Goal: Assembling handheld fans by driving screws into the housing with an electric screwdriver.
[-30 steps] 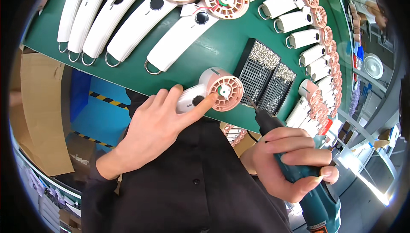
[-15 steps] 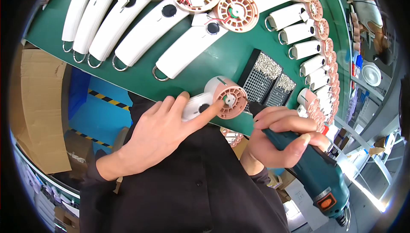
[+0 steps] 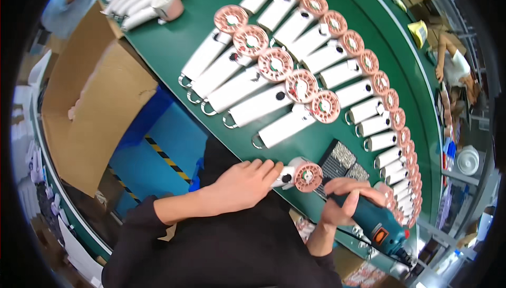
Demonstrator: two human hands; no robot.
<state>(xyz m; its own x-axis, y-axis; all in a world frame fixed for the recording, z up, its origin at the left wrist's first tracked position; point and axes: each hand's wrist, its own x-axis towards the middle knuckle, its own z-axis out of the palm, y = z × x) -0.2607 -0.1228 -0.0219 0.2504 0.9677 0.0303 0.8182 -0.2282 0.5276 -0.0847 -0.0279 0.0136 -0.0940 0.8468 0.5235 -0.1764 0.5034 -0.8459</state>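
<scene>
A white handheld fan with a pink slotted head lies at the table's front edge, its open face up. My left hand is closed around its white handle, fingers over the part nearest me. Gripped in my right hand is a teal electric screwdriver, its dark tip end pointing left toward the rim of the fan head. Whether the tip touches the fan cannot be made out. Just beyond the fan sits a black screw tray with small silver screws, partly behind the screwdriver and hand.
Rows of similar fans spread over the green table, many with wires showing. More white fans lie at the far left. A cardboard box stands left of the table. Other people are at the far right and upper left.
The view has shifted and takes in more of the table. My left index finger has left the fan's hub and is back by the handle. The screwdriver stays beside the fan head.
</scene>
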